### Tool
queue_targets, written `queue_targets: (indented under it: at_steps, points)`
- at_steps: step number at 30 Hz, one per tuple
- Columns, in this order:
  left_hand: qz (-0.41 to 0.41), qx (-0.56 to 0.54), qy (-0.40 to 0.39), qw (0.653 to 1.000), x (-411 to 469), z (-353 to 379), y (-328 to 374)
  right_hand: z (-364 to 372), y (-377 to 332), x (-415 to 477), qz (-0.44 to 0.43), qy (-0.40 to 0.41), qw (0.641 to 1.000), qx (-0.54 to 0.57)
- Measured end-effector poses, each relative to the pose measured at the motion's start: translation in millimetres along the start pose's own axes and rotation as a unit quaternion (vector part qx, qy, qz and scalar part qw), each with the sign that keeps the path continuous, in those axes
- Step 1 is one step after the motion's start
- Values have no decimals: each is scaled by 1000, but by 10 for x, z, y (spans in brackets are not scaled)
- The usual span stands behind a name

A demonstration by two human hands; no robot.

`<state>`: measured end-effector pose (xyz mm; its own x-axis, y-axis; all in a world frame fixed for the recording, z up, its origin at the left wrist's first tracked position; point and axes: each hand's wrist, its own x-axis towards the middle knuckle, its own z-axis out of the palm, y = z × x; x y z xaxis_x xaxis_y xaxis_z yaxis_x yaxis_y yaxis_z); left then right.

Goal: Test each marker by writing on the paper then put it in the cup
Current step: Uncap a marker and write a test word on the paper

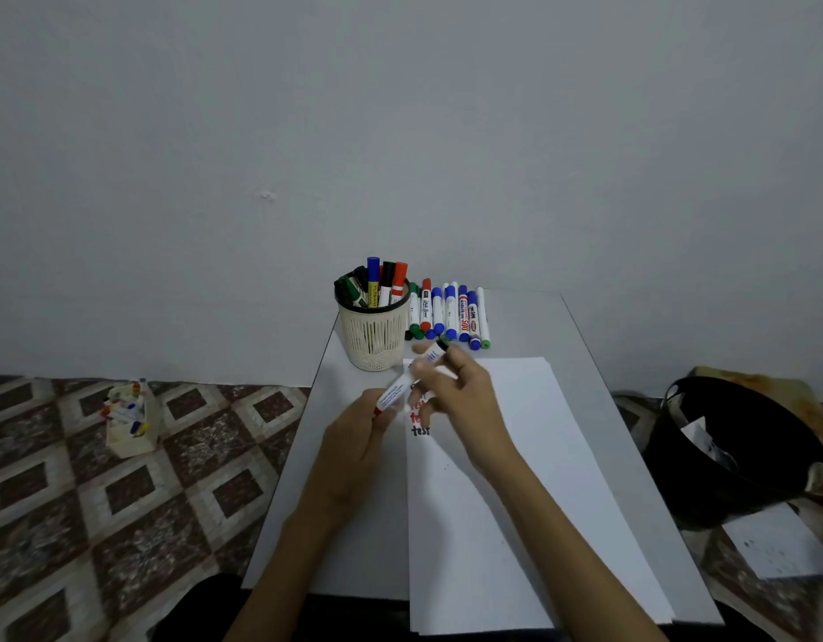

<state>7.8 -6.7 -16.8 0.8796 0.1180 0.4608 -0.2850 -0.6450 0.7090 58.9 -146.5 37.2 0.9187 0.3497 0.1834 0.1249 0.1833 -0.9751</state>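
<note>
1. Grey laminate worktop (pixel 585 363) is standing against a plain grey wall (pixel 400 132), with brown-and-cream diamond-patterned floor tiles (pixel 122 502) showing on both sides.
2. A cream perforated plastic cup (pixel 374 338) is sitting at the worktop's far left, holding several capped markers upright. A row of white-barrelled markers (pixel 449 315) with blue, green and red caps is lying just beside it on the right.
3. A stack of white paper sheets (pixel 516 502) is lying along the worktop, carrying red and black handwritten words (pixel 420 430) that the hands are partly hiding.
4. The left hand (pixel 354 451) is hovering at the paper's left edge, its grip pinching a white marker with a red end (pixel 393 392), which is angling up toward the cup.
5. The right hand (pixel 460 391) is hovering over the paper's far end, its grip curling round a white marker with a black end (pixel 433 354).
6. Whether the two held markers are touching, I cannot tell.
7. A small beige box of markers (pixel 131 424) is sitting on the floor at the left, and a black round bin (pixel 734 456) at the right.
</note>
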Motion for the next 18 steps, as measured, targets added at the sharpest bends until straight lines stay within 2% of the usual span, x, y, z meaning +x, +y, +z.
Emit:
queue_targets:
  at_steps: [3, 14, 18]
  points:
    - [20, -10, -21, 1000, -3, 2, 16, 43, 83, -31, 11, -35, 997, -75]
    - [58, -57, -2, 997, 6, -27, -54, 123, 103, -46, 65, -13, 995, -74]
    - [29, -91, 10, 995, 10, -49, -52, 81, 39, -45, 50, -26, 998, -40]
